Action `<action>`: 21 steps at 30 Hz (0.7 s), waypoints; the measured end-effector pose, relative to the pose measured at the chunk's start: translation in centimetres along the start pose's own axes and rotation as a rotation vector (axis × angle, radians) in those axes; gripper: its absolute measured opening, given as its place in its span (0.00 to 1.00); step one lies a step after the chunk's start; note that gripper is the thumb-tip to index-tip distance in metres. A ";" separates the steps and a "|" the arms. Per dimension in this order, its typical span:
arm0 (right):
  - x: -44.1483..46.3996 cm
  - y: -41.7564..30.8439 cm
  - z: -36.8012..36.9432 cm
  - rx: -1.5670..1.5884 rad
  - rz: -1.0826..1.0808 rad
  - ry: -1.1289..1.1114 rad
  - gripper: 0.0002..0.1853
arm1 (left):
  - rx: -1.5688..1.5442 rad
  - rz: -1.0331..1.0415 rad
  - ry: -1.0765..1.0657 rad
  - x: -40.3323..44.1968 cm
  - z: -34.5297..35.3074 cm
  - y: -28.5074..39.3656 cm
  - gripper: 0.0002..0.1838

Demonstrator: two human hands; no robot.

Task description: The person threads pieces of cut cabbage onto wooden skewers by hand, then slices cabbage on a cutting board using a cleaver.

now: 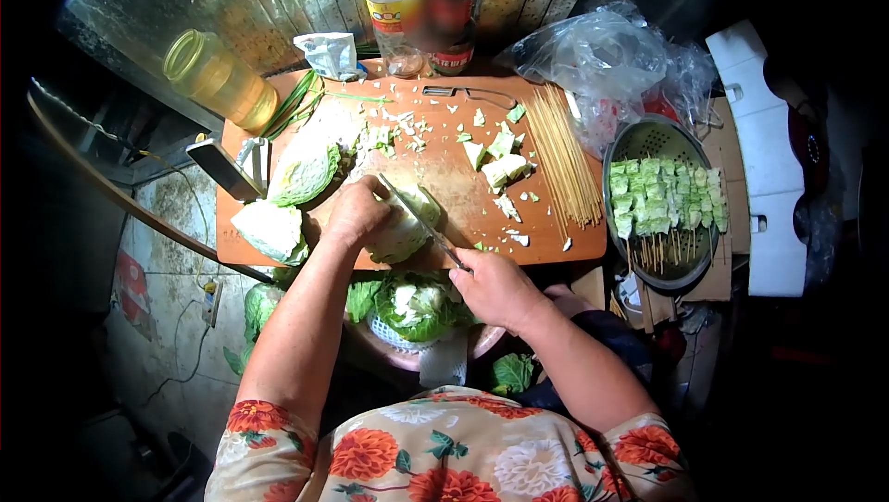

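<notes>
Green cabbage (400,237) held by left hand (358,210), knife (422,219) gripped in right hand (493,285)

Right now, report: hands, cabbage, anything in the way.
Left hand on cabbage piece. Right hand gripping knife, blade at the piece. Piece sits on cutting board. Left fingers close to blade; scraps off to the right.
</notes>
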State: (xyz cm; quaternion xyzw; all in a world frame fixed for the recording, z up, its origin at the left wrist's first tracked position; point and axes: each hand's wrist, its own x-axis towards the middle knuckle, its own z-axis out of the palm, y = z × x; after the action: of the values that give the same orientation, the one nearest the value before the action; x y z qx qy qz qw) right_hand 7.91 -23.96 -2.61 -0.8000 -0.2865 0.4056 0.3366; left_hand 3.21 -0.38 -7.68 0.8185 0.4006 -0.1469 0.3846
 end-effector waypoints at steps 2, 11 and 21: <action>0.7 0.4 0.0 0.004 0.020 -0.027 0.18 | -0.002 0.015 0.015 0.4 0.3 -0.5 0.21; 4.4 1.5 2.6 -0.132 0.070 0.034 0.21 | 0.026 0.022 0.056 -0.9 0.3 -0.4 0.21; 1.8 0.6 2.5 -0.121 -0.005 0.131 0.22 | 0.188 0.036 0.321 -0.2 -2.8 -3.3 0.19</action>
State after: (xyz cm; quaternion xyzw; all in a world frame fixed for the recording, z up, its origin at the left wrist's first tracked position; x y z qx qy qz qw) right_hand 6.84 -22.28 -5.02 -0.8431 -0.2900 0.3333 0.3067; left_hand 0.38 2.89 -7.38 0.8709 0.4266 -0.0445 0.2400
